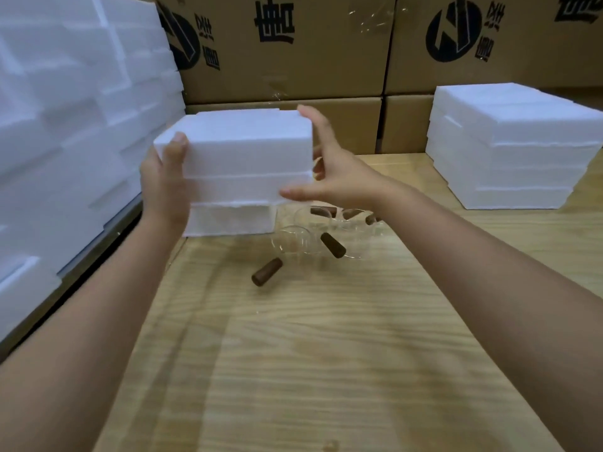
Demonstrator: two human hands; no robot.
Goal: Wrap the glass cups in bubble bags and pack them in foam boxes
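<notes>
I have the foam box [238, 151] off the desk [326, 353], held between both hands just above a lower foam box [228, 220] that sits on the wood. My left hand [166, 177] grips the left end with the thumb laid on the front face. My right hand [329, 171] clasps the right end, thumb on the lower front edge and forefinger up at the top corner.

I judge the box to be very light and stiff but crumbly. It dents under hard fingertips, and the seam across its front suggests two halves that could slide apart. So I would hold it by the ends with flat, gentle pressure and keep it level.

The glass cups [300, 243] stand on the desk just beside the lower box, under my right wrist. They are clear and hard to see, each with a brown wooden handle [267, 272] sticking out. They are bare, and I see no bubble bags. I take them to be smooth, slippery and brittle, best lifted by the handle or round the body, one at a time.

They are the main hazard, since a box set down to the right could knock them. A stack of foam boxes [512, 151] stands on the right, a wall of foam boxes [65, 125] crowds the left, and cardboard cartons [293, 60] close the back
</notes>
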